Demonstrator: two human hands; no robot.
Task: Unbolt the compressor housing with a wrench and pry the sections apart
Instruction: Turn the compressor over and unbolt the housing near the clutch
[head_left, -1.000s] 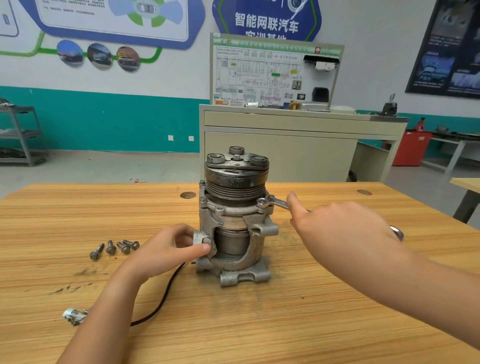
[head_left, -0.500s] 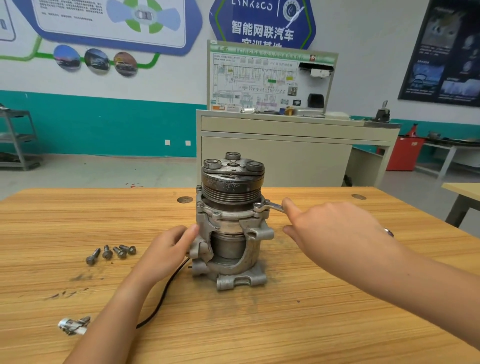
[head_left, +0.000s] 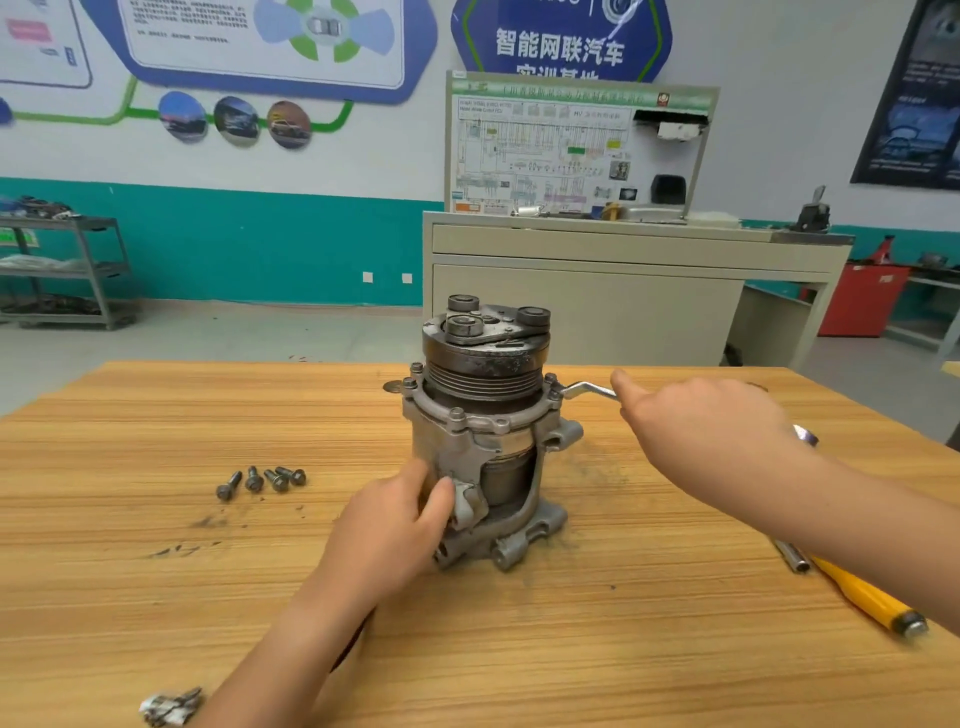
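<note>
Bench (head_left: 156, 519): wrench (head_left: 587, 389) through right hand (head_left: 711, 431) (gripped)

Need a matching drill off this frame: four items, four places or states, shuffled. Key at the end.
Items
1. wrench
2. loose bolts
3. yellow-handled tool
4. left hand

Places or states
A. lying on the table, left of the compressor
B. holding the compressor's lower housing
C. ring end at a flange bolt, held by the right hand
D. lying on the table at the far right

Pairs: 1-C, 2-A, 3-D, 4-B
</note>
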